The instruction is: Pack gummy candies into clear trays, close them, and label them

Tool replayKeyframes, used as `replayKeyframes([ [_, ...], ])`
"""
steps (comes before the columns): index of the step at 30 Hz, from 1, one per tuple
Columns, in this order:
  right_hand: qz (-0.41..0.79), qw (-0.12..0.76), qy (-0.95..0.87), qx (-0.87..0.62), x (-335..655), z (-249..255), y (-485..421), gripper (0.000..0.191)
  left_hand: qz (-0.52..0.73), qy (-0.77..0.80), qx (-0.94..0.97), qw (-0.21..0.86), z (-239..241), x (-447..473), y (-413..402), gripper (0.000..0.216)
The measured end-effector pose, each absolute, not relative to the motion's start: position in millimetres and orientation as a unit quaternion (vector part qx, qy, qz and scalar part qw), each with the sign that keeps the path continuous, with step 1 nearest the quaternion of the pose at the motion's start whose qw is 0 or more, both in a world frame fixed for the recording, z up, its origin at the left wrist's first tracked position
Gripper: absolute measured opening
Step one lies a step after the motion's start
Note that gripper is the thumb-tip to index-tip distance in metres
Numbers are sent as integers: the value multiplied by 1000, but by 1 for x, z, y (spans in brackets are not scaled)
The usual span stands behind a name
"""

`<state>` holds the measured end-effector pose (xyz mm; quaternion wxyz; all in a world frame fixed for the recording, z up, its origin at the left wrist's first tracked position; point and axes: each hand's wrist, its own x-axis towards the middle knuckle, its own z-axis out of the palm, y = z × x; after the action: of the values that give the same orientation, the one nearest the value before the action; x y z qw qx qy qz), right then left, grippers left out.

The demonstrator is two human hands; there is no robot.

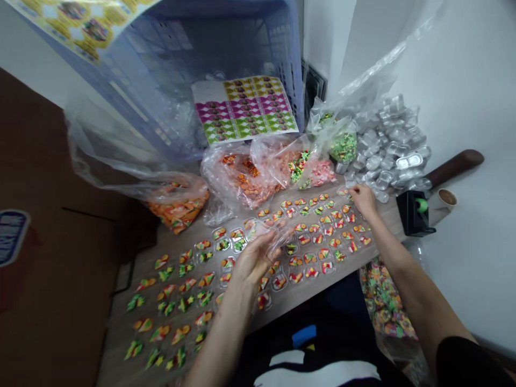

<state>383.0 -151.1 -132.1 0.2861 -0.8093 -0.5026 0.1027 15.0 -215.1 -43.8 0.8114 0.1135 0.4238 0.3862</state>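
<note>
Hands over rows of filled cups [318, 239] on table [121, 328].
Left hand [252, 260] fingers clamped on clear cup [278, 236]; right hand [363, 200] at far row, finger state unclear.

Empty clear blister cups [278, 236]: transparent, tilted, gripped in the left hand [252, 262] above the rows [310, 252]. Filled candy cup [343, 191]: small, clear, coloured sweets inside, upright at the rows' far end, touched by the right hand [363, 200].
</note>
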Motion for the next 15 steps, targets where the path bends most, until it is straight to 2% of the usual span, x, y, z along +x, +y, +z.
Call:
replayKeyframes([
  [5,116,295,-502,-805,379,-141,-142,20,392,426,110,808,-48,13,-217,32],
  [15,103,306,-525,-788,376,-145,-139,19,397,427,97,807,-49,1,-224,45],
])
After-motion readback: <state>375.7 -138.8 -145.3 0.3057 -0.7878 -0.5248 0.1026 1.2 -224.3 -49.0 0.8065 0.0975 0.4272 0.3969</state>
